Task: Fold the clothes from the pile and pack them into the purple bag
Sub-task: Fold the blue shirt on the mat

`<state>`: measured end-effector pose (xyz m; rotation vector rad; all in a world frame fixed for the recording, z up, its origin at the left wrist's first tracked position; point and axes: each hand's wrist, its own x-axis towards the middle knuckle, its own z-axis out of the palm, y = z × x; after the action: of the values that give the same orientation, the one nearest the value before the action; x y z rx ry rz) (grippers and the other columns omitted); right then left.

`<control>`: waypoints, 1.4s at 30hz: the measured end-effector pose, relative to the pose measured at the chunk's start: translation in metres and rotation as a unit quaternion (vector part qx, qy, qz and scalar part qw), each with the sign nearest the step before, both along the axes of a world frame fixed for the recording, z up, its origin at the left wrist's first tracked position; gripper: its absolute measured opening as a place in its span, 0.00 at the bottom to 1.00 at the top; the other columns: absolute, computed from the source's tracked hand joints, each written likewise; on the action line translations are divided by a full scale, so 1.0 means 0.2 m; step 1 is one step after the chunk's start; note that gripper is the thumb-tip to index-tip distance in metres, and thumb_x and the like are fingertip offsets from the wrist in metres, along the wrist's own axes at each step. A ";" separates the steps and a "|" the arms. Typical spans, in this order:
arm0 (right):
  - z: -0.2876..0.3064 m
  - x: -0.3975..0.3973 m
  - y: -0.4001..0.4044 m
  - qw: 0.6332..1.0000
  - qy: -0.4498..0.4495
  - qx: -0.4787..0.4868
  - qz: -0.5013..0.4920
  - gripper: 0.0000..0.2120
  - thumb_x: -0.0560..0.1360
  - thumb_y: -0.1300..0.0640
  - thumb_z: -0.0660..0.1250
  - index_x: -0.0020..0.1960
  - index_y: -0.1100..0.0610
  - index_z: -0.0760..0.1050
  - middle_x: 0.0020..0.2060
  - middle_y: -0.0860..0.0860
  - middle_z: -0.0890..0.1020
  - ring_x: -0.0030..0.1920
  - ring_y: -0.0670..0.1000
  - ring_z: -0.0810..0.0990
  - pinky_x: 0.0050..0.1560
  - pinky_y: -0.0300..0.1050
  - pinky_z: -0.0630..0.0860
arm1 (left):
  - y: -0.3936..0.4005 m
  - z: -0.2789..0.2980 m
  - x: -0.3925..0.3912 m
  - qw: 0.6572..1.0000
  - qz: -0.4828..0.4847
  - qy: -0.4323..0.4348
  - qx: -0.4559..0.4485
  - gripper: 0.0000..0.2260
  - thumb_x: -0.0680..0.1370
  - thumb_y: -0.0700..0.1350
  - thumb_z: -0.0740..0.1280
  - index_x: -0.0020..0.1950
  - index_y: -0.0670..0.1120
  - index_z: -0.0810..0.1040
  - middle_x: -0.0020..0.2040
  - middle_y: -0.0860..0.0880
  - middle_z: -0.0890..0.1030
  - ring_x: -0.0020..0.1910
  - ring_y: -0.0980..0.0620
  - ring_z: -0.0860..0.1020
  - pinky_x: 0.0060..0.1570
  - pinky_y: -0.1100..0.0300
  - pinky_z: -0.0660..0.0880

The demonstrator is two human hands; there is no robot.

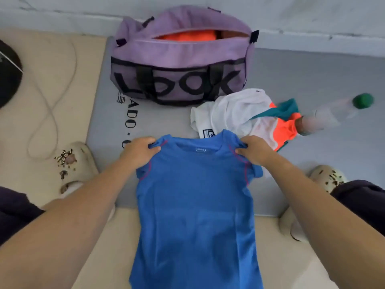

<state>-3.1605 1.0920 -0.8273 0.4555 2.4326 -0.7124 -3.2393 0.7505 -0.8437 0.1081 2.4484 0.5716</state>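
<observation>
Both arms reach forward and down, forearms bare, converging on a blue T-shirt (pixel 195 205) that hangs stretched between them. The left hand (pixel 140 150) has its fingers curled over the shirt's left shoulder, thumb tucked under the seam, grasping the cloth. The right hand (pixel 253 150) mirrors it on the other shoulder, fingers bunched and pinching the fabric near the sleeve. The shirt's front faces up, collar label showing, and its body drapes toward the person over the edge of a grey mat (pixel 104 113) onto the beige floor.

Beyond the hands, the purple bag (pixel 179 59) sits on the mat, zip open, with something orange (pixel 187 36) folded inside. Just right of the bag lies the pile (pixel 245 115): a white garment crumpled over orange and teal pieces, touching the shirt's collar edge. A clear bottle with a green cap (pixel 363 101) lies beside the pile. Pale slippers (pixel 73 163) flank the mat on either side, and a thin cord (pixel 52 105) loops on the floor at left.
</observation>
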 end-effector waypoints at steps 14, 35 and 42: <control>0.09 0.05 -0.02 0.936 0.285 0.086 -0.189 0.17 0.73 0.56 0.68 0.60 0.57 0.72 0.52 0.55 0.77 0.53 0.57 0.75 0.54 0.56 0.71 | 0.24 0.03 0.15 0.975 -0.028 0.218 -0.025 0.24 0.77 0.48 0.69 0.72 0.49 0.68 0.70 0.41 0.66 0.68 0.40 0.65 0.63 0.42 0.69; -0.27 0.65 -0.15 0.909 0.080 -0.096 -0.399 0.17 0.69 0.60 0.76 0.55 0.59 0.74 0.43 0.52 0.76 0.39 0.50 0.74 0.40 0.42 0.70 | 0.35 -0.11 0.78 0.975 -0.162 -0.093 -0.123 0.39 0.77 0.63 0.61 0.80 0.58 0.42 0.79 0.49 0.32 0.78 0.46 0.35 0.74 0.41 0.54; -0.24 0.62 -0.13 0.892 0.077 -0.153 -0.418 0.18 0.70 0.60 0.74 0.31 0.53 0.66 0.26 0.47 0.70 0.24 0.42 0.67 0.29 0.36 0.65 | 0.35 -0.10 0.75 0.972 -0.160 -0.117 -0.125 0.40 0.77 0.62 0.63 0.80 0.59 0.41 0.79 0.49 0.32 0.78 0.47 0.34 0.74 0.43 0.55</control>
<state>-3.0366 1.0651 -0.8755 1.3877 2.1325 -1.5001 -3.0893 0.8212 -0.8646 0.3067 2.1906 0.1245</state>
